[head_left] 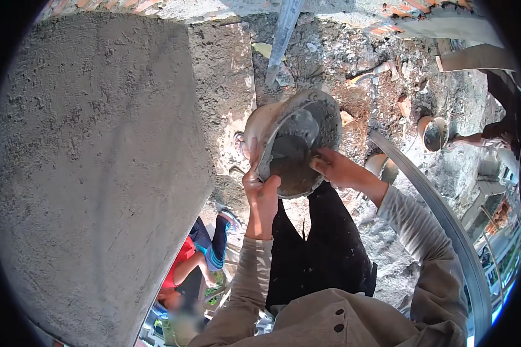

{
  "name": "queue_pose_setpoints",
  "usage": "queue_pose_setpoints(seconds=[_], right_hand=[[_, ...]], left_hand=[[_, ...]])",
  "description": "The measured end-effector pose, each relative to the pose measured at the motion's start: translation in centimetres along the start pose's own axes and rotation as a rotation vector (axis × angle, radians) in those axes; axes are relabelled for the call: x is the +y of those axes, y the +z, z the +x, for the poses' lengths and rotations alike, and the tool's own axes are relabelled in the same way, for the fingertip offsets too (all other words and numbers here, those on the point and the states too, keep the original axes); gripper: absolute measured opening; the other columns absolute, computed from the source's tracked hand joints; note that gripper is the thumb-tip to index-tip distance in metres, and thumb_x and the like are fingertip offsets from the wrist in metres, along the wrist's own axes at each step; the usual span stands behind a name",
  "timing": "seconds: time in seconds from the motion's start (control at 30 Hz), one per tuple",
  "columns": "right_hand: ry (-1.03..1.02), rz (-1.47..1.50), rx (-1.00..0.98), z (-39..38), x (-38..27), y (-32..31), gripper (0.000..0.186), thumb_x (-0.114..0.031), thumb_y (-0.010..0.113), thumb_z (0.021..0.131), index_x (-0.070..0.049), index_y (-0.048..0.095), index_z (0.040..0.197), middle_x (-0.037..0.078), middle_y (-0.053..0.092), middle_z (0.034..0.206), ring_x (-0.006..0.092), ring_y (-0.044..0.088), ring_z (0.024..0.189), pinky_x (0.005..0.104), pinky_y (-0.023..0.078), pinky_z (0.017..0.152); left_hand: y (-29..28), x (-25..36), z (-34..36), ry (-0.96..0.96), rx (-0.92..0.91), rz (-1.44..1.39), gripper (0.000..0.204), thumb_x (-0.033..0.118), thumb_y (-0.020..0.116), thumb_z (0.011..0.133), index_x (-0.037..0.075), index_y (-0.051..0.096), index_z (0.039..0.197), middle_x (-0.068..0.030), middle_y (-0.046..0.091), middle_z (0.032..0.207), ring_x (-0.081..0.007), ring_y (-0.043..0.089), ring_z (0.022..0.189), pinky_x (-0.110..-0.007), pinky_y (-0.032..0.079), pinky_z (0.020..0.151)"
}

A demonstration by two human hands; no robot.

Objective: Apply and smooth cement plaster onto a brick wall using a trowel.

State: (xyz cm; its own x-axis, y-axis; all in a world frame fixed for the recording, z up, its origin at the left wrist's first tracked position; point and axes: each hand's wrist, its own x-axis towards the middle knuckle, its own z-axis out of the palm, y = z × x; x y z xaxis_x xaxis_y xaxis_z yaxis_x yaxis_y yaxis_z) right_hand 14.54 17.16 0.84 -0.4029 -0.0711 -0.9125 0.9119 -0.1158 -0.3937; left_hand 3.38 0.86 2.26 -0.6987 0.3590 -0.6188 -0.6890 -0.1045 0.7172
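Note:
A mortar-crusted bucket (255, 124) is tilted above my dark-trousered legs, its open top showing grey, wet material and brownish residue inside. My left hand (260, 194) is closed on the bucket's left side, thumb at the rim and fingers around the outside. My right hand (336, 170) grips the right side of the rim, with its thumb reaching inside; some of its fingers are hidden.
Plastered surface (98, 162) fills the left. Person in red (179, 266) is lower left. Co-worker's arm (474, 139) reaches near another bucket (433, 133) at right. A long metal bar (428, 199), upright pole (283, 34) and yellow-handled tool (364, 75) lie around the rubble floor.

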Motion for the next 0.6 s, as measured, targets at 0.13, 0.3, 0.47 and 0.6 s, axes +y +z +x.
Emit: queue_pose_setpoints(seconds=[0.13,0.3,0.47,0.6], right_hand=[[-0.392,-0.611,0.342,2.0,1.0,2.1,0.038,-0.026,0.051,0.092,-0.001,0.048,0.121,0.026,0.064,0.078,0.0435,0.063,0.067,0.0516,0.049,0.058],[-0.511,-0.748,0.467,-0.2,0.8,3.8,0.043,-0.023,0.053,0.091,-0.007,0.047,0.13,0.02,0.062,0.075,0.0375,0.062,0.059,0.0465,0.05,0.051],[-0.471,-0.87,0.581,-1.9,-1.9,3.1,0.044,-0.02,0.056,0.089,-0.011,0.049,0.131,0.019,0.062,0.082,0.0357,0.063,0.06,0.0456,0.051,0.051],[-0.491,-0.746,0.572,0.0,-3.8,2.6,0.042,-0.017,0.056,0.088,-0.01,0.052,0.129,0.018,0.063,0.082,0.035,0.063,0.061,0.044,0.051,0.054]], left_hand=[[-2.2,-0.2,-0.8,0.037,0.033,0.008,0.055,-0.01,0.043,0.062,-0.008,0.056,0.115,-0.0069,0.063,0.099,-0.0157,0.062,0.087,-0.024,0.048,0.079],[-2.7,0.8,-0.7,0.032,0.152,0.001,0.048,-0.01,0.045,0.063,-0.004,0.058,0.109,-0.0048,0.061,0.096,-0.0137,0.059,0.082,-0.023,0.048,0.072],[-0.9,1.0,-1.1,0.044,0.193,-0.101,0.055,-0.011,0.046,0.065,-0.003,0.056,0.118,0.0005,0.058,0.092,-0.0099,0.053,0.073,-0.021,0.043,0.065],[-1.1,1.4,0.0,0.176,0.109,-0.069,0.06,-0.011,0.045,0.066,-0.003,0.053,0.125,-0.0007,0.058,0.095,-0.0099,0.054,0.075,-0.022,0.044,0.069]])
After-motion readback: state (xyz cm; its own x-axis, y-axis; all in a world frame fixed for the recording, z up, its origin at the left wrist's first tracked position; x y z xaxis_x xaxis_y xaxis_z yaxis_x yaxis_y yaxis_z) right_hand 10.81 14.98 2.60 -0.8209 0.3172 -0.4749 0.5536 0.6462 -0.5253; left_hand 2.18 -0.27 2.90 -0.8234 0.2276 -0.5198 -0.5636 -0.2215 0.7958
